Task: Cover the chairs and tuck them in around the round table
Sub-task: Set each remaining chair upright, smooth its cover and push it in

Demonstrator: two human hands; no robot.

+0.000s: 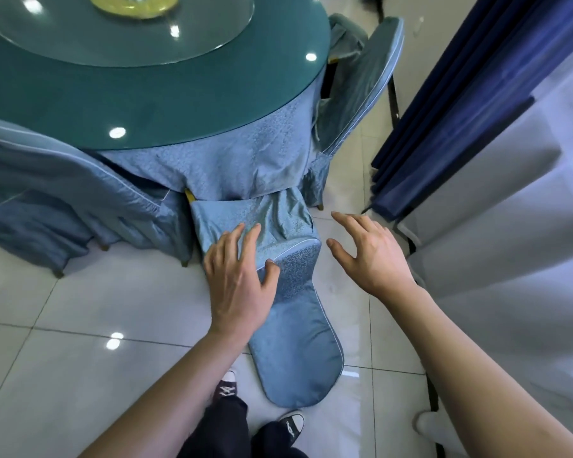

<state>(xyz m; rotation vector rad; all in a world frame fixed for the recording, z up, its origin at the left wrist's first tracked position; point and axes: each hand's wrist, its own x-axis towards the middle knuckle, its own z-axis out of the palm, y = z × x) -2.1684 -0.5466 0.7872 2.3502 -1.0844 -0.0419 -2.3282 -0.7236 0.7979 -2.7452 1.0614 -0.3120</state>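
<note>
A chair in a light blue cover (293, 312) stands before me, its seat pushed under the blue tablecloth of the round table (153, 104). My left hand (237, 279) rests on the top edge of the chair back, fingers spread over the fabric and thumb pressed on the piped rim. My right hand (367, 249) hovers open to the right of the chair back, touching nothing. The chair's legs are hidden by its cover.
Another covered chair (47, 193) stands at the left of the table, and a third (361, 90) at the right. Dark blue curtains (460, 104) and white fabric (509, 226) hang on the right. A glass turntable (120, 31) tops the table. The tiled floor (80, 325) spreads below.
</note>
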